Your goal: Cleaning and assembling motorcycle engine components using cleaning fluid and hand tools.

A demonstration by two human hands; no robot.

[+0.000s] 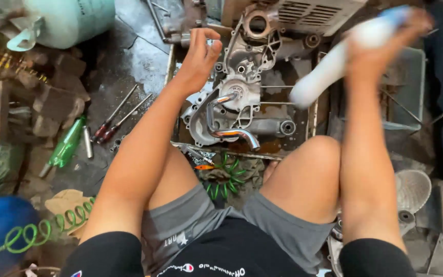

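Observation:
My right hand [385,48] grips a white spray can [329,66] with a blue cap; both are motion-blurred above the right side of a metal tray [311,120]. In the tray lies a silver engine crankcase [242,87] with a curved chrome kick lever [229,131] on it. My left hand [201,54] hovers over the case's upper left, its fingers curled with a small pale item pinched at the fingertips that I cannot identify. My bare knees sit just below the tray.
Two screwdrivers [119,115] and a green-handled tool [66,146] lie on the dirty floor at left. A green coiled air hose [52,225] runs from lower left to under the tray. A pale green gas cylinder [70,20] sits upper left, scrap wood beside it.

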